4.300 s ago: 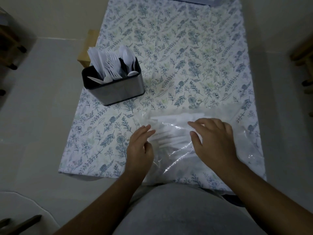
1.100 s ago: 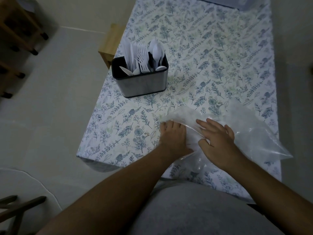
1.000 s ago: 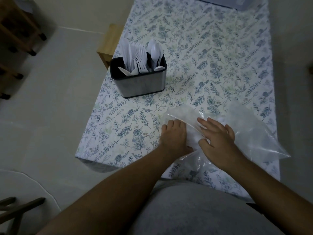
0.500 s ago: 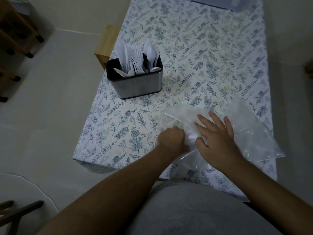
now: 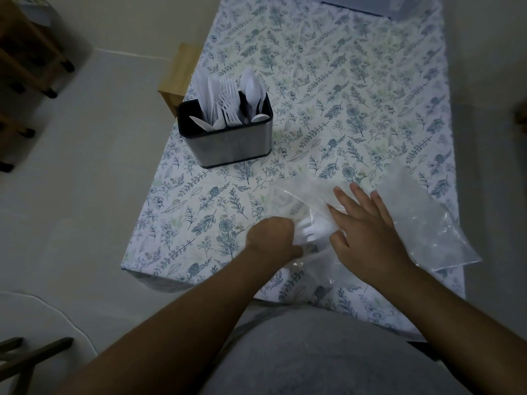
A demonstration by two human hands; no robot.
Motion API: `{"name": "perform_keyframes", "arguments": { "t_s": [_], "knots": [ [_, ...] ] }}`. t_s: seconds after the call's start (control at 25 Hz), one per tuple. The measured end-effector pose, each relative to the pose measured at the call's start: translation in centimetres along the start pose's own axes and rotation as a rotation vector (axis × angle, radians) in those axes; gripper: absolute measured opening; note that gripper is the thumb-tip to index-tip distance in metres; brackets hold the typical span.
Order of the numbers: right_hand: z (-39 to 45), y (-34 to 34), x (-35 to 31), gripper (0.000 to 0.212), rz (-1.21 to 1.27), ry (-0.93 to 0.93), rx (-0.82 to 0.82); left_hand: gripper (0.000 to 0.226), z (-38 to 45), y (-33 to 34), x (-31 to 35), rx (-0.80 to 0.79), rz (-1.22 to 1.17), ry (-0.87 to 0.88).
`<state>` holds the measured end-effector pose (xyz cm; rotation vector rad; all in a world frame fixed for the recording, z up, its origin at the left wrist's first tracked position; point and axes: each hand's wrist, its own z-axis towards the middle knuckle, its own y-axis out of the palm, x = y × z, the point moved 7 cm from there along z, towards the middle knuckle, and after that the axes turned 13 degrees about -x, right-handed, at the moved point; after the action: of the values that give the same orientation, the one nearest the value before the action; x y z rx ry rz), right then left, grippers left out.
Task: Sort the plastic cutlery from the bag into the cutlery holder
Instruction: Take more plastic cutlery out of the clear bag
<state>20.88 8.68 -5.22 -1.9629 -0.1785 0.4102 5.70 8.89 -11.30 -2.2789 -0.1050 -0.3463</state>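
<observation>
A clear plastic bag (image 5: 422, 223) lies crumpled on the near right of the table. My left hand (image 5: 273, 238) is curled at the bag's mouth, gripping a bunch of white plastic cutlery (image 5: 310, 232) that sticks out toward the right. My right hand (image 5: 368, 232) lies flat on the bag with its fingers spread, pressing it down. The metal cutlery holder (image 5: 228, 143) stands at the table's left edge, with white knives, forks and spoons (image 5: 228, 101) upright in its compartments.
The table wears a floral cloth (image 5: 342, 81). A wooden stool (image 5: 176, 78) sits beside the table's left edge, behind the holder. A dark flat object (image 5: 385, 7) lies at the far end. Wooden furniture (image 5: 25, 52) stands on the floor at left.
My left hand went from lying flat on the bag to a closed grip on the cutlery at the bag's mouth. My right hand's fingers spread out on the bag.
</observation>
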Motion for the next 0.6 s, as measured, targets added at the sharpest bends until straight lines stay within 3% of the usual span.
{"name": "perform_keyframes", "arguments": {
  "t_s": [0.36, 0.52, 0.6],
  "knots": [
    [1.4, -3.2, 0.1, 0.053, -0.072, 0.112, 0.120, 0.041, -3.1, -1.0, -4.3, -0.001, -0.066, -0.102],
    [1.8, -3.3, 1.2, 0.052, 0.033, 0.150, 0.041, 0.030, -3.9, -0.6, -6.5, -0.008, -0.172, -0.136],
    [2.1, -2.1, -0.8, 0.052, 0.120, 0.043, -0.040, 0.029, -4.0, -0.4, -6.8, 0.000, -0.211, -0.139]
  ]
}}
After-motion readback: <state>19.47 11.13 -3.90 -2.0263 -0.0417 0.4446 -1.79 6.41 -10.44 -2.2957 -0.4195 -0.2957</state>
